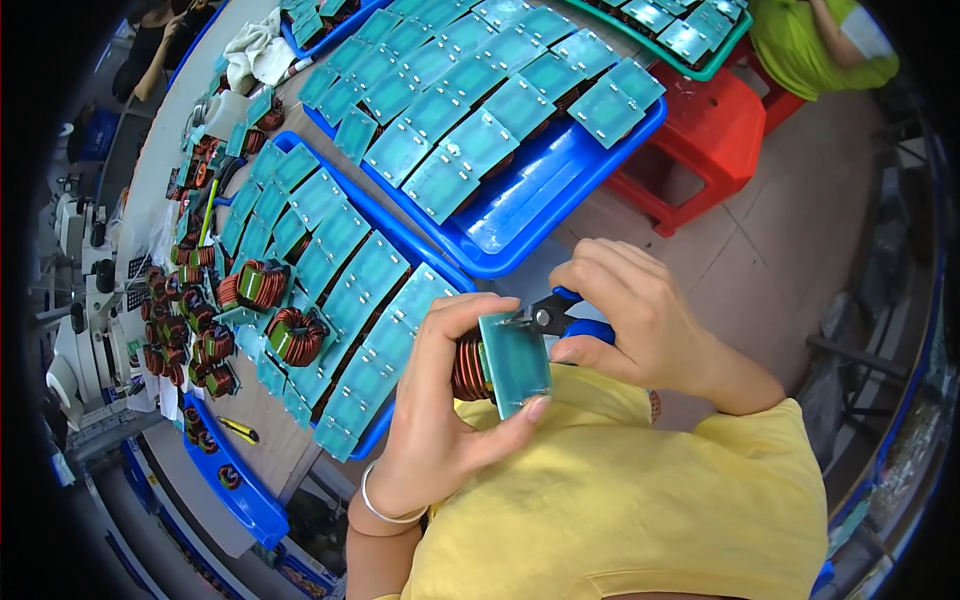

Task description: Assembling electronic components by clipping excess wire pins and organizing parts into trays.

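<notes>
My left hand point(440, 410) is closed around a toroidal coil point(470, 368) wound with copper-coloured wire, fixed to a teal circuit board point(518, 368). The board stands on edge, its flat face turned to the right. My right hand point(640, 315) grips a pair of cutting pliers point(580, 318) with blue and black handles. The jaws of the pliers meet the board's upper edge, by the pins there; whether they are closed on a pin is too small to tell. Beside my left hand, a blue tray point(372, 440) holds rows of similar boards point(365, 330), teal side up.
Loose coils point(297, 336) lie on and beside the near boards. A second blue tray point(530, 225), partly filled with boards, sits farther off. Beyond it are a red stool point(705, 135) and a green tray point(700, 72). A yellow knife point(239, 431) lies on the table. Another person point(825, 45) sits far right.
</notes>
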Demonstrator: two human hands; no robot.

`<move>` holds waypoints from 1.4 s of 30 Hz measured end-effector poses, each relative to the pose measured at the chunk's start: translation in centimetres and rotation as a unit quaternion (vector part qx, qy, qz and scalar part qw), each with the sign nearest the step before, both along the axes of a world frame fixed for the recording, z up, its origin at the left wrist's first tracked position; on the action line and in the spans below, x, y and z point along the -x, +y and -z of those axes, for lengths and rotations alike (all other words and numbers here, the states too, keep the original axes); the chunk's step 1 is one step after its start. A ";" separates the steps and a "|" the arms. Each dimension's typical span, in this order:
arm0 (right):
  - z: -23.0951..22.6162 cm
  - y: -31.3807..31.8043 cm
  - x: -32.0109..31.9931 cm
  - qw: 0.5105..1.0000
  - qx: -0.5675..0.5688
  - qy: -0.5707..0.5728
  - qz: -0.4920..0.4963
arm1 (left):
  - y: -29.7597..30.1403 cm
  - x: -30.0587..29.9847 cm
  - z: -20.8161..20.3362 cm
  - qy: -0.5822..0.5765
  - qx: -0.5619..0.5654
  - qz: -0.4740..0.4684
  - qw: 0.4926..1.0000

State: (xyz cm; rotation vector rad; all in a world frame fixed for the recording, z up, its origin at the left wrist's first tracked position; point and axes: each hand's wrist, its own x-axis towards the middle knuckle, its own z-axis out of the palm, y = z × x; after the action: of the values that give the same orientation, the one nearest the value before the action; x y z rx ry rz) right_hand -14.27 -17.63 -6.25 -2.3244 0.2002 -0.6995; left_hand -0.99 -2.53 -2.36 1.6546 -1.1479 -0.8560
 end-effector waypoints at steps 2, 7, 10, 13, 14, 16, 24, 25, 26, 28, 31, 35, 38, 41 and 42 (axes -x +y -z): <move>-0.2 0.0 0.1 1.000 -0.007 0.012 -0.001 | -0.1 0.0 0.0 0.009 0.004 0.000 1.000; -0.7 0.0 0.3 0.999 0.005 0.035 -0.005 | 0.0 -0.2 0.1 -0.018 0.023 0.017 0.999; -1.0 0.1 0.3 0.999 0.027 0.034 0.001 | 0.1 -0.3 0.1 -0.014 0.020 0.020 0.999; -1.2 0.1 0.2 0.998 0.048 0.043 0.003 | 0.1 -0.4 0.1 -0.037 0.019 0.028 0.999; -1.2 0.1 0.2 0.998 0.037 0.053 0.000 | 0.0 -0.5 0.1 -0.039 0.023 0.032 0.998; -1.0 0.2 0.1 0.998 0.027 0.062 -0.005 | 0.0 -0.4 0.0 -0.043 0.028 0.035 0.998; -0.7 -0.2 0.1 0.988 -0.122 0.080 -0.043 | -0.1 -0.1 -0.4 0.221 -0.031 -0.044 0.974; -1.0 -0.3 0.1 0.988 -0.122 0.078 -0.045 | 0.0 -0.2 -0.3 0.219 -0.030 -0.046 0.974; -1.4 -0.3 0.2 0.981 -0.175 0.064 -0.059 | 0.1 -0.3 0.0 0.248 -0.030 -0.050 0.967; -1.6 -0.2 -0.1 0.971 -0.223 0.048 -0.072 | 0.1 -0.6 0.2 0.275 -0.026 -0.052 0.960; -1.7 0.0 -0.6 0.960 -0.230 -0.092 -0.128 | 0.1 -1.1 0.5 0.320 -0.033 -0.023 0.946; -2.7 -1.1 -0.8 0.940 -0.172 -0.018 -0.295 | 0.3 -2.0 0.3 0.316 -0.078 0.113 0.939; -3.3 -2.6 -0.7 0.983 -0.091 0.019 -0.160 | 0.2 -2.3 -0.2 0.173 -0.050 0.024 0.983; -2.5 -5.4 -1.3 0.979 -0.192 0.014 -0.061 | 1.8 -5.7 -1.1 0.053 -0.027 -0.037 0.998; -2.4 -6.1 -1.4 0.980 -0.186 0.012 -0.065 | 2.6 -6.5 -1.5 0.040 -0.016 -0.062 0.997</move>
State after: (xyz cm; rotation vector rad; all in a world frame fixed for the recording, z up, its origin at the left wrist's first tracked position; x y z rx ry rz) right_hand -12.84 -23.71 -3.89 -1.9689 0.1703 -0.5196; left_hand 5.50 0.09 -0.88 1.6843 -0.9711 -0.8568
